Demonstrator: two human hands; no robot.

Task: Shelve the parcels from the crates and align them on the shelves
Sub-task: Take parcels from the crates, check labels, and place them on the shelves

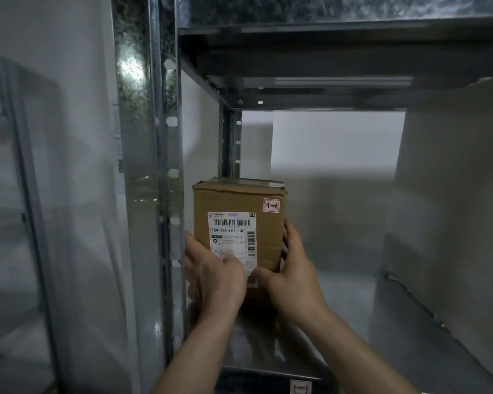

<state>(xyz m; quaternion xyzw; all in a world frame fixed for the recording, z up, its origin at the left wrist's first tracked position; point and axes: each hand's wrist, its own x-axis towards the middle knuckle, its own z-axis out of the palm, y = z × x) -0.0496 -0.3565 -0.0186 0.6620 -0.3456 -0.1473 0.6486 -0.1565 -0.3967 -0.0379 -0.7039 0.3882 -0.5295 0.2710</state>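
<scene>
A brown cardboard parcel (238,204) with a white barcode label and a red sticker stands upright at the left end of a metal shelf (339,302). My left hand (215,275) grips its lower left side, thumb across the label. My right hand (292,273) grips its lower right side, fingers along the right edge and thumb on the front. The parcel's bottom is hidden behind my hands.
A large cardboard box (450,200) fills the right end of the same shelf. The galvanized upright post (165,172) stands just left of the parcel, and the upper shelf's underside (325,66) hangs overhead. Bare shelf surface lies between parcel and big box.
</scene>
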